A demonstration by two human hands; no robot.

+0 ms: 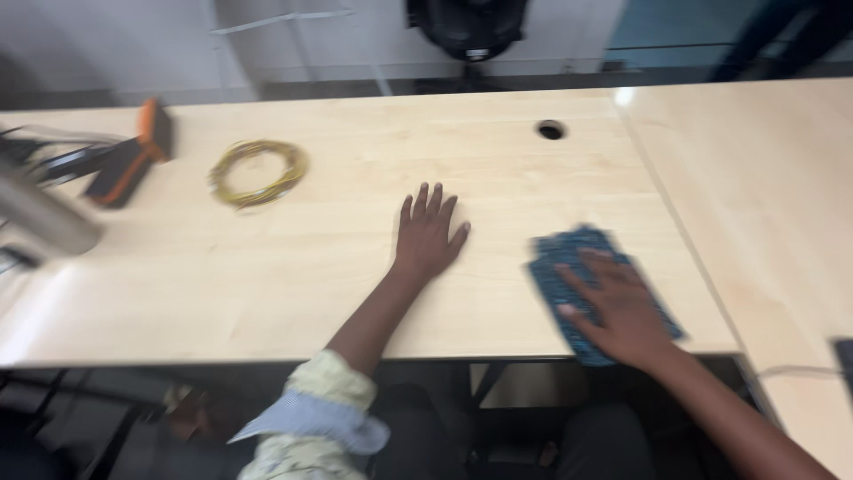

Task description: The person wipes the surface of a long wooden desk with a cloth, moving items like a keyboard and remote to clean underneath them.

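Nearest the camera, at the bottom centre of the frame, is the rolled-up sleeve (324, 404) of the person's left arm, pale yellow-green with a light blue striped cuff turned back. From it the forearm runs up to the left hand (428, 233), which lies flat in the middle of the frame, palm down, fingers spread and straight. It grips nothing; it only rests on the bare desk (267, 284).

To the lower right, the right hand (619, 307) lies open on a blue patterned cloth (569, 251), palm down with fingers extended toward the upper left. The hand presses on top of the cloth rather than closing around it. The cloth is spread flat near the desk's front edge, well to the right of the left hand, and shows beyond the fingers and on both sides of the hand.

The desk is pale wood-grain laminate. A seam separates it from a second matching desk (773, 196) on the right. A round cable hole (551, 130) sits in the upper centre. In the upper left lie a coil of yellow wire (259, 172) and, further left, an orange and black tool (133, 156), blurred. A grey cylindrical object (40, 213) crosses the left edge. Beyond the far edge, at the top, stands a dark office chair (468, 27).
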